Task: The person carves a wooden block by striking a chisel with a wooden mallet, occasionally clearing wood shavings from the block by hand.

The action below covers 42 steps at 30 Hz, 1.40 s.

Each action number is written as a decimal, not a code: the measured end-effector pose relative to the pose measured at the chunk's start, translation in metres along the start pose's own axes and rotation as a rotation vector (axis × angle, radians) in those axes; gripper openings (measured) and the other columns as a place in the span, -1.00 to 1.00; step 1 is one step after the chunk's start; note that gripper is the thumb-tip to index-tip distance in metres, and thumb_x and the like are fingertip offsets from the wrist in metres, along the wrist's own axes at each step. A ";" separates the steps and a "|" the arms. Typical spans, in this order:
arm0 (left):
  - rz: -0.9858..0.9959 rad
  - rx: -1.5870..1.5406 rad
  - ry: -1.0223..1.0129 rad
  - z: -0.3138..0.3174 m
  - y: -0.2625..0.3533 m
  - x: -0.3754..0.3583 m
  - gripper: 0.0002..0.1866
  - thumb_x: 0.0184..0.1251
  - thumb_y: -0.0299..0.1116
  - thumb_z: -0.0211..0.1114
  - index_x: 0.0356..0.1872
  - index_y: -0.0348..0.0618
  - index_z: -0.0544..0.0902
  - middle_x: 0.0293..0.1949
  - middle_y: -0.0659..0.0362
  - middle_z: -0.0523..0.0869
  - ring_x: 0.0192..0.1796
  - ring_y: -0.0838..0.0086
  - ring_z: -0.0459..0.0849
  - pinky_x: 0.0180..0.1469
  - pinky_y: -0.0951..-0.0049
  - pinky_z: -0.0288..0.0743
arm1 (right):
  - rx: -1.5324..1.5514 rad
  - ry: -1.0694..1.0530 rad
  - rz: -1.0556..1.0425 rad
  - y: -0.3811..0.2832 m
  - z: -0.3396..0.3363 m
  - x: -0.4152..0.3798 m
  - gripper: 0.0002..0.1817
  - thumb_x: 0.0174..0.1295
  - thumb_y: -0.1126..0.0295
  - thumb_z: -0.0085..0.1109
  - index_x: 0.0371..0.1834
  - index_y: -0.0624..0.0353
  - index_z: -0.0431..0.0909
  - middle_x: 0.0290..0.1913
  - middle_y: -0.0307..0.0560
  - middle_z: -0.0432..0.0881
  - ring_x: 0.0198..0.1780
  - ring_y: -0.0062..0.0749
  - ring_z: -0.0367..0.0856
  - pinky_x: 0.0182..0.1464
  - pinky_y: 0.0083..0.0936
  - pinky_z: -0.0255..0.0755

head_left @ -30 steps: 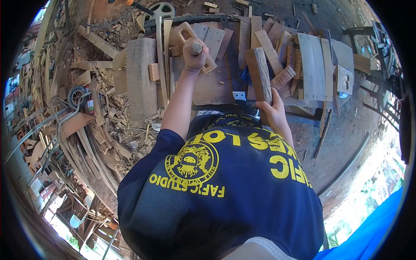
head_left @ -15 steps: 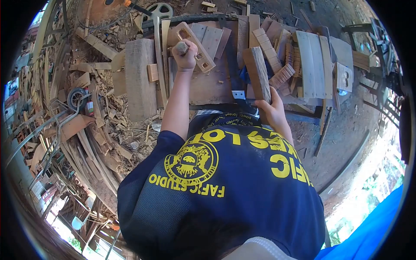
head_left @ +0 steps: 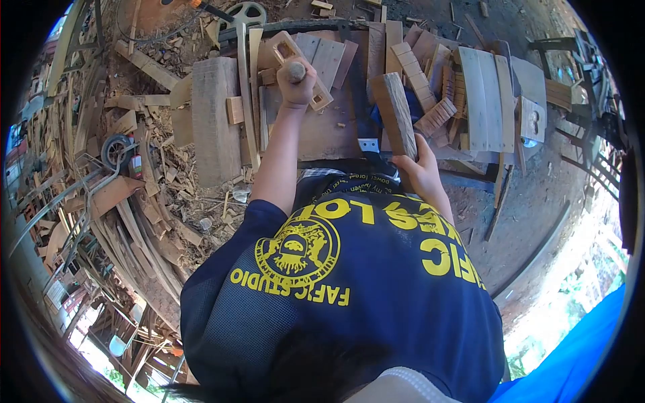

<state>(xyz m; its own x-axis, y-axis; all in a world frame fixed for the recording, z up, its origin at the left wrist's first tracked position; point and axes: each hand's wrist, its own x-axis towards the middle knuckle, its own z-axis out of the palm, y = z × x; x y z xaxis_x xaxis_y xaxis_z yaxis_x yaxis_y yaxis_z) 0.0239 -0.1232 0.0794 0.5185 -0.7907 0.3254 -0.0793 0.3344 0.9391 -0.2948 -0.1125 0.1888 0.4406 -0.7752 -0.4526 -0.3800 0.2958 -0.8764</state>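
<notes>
My left hand (head_left: 297,91) is closed around a round-ended wooden handle (head_left: 293,72), seen nearly end-on; its lower end is hidden. Beneath and beside that hand lies a slotted wooden piece (head_left: 319,101), slanting across the wooden work surface (head_left: 326,138). To the right, my right hand (head_left: 424,176) grips the near end of a thick wooden block (head_left: 395,114), its thumb and fingers at opposite sides. The block is tilted, with its far end pointing away from me. A metal plate with two holes (head_left: 368,145) sits between the hands.
Wooden boards (head_left: 480,101) and grooved pieces (head_left: 435,116) are stacked on the right. A broad plank (head_left: 215,121) and narrow strips (head_left: 247,101) stand left of my left arm. Offcuts and shavings (head_left: 181,161) litter the ground beyond. A spoked wheel (head_left: 246,15) is at the top.
My left hand and the handle have shifted slightly right, and the handle's end now points more toward the camera. My right hand keeps its grip on the block, which sits slightly further left.
</notes>
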 end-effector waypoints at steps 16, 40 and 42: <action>0.144 0.139 0.046 0.002 -0.008 0.001 -0.87 0.10 -0.45 0.39 -0.44 -0.17 0.58 -0.40 0.28 0.64 -0.33 0.60 0.58 -0.22 0.50 0.48 | 0.057 -0.071 -0.817 -0.157 0.047 0.030 -0.25 -0.03 0.36 0.39 0.26 0.35 0.30 -0.09 0.02 0.62 -0.02 -0.34 0.63 -0.01 -0.48 0.47; 0.129 0.474 -0.113 0.032 0.014 -0.038 -0.74 -0.07 -0.14 0.44 -0.59 -0.02 0.56 -0.59 0.10 0.61 -0.49 0.10 0.64 -0.45 0.22 0.49 | -0.348 -0.086 -0.415 -0.089 0.069 0.020 -0.48 0.00 0.30 0.35 -0.01 0.24 0.35 -0.43 0.12 0.60 -0.30 -0.13 0.66 -0.20 -0.27 0.48; 0.152 0.464 -0.102 0.031 0.018 -0.041 -0.74 -0.09 -0.16 0.43 -0.61 -0.02 0.53 -0.61 0.12 0.57 -0.51 0.10 0.61 -0.46 0.21 0.45 | 0.097 -0.026 -0.783 -0.060 0.067 0.025 -0.53 0.00 0.37 0.33 -0.01 0.19 0.38 -0.40 0.03 0.58 -0.27 -0.29 0.61 -0.14 -0.31 0.47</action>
<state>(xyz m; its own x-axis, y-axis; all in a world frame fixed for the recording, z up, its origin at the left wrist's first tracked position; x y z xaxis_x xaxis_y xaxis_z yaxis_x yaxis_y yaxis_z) -0.0249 -0.1010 0.0862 0.3880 -0.8046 0.4495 -0.5296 0.2046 0.8232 -0.2065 -0.1122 0.2189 0.5699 -0.7651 0.2997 0.1206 -0.2829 -0.9515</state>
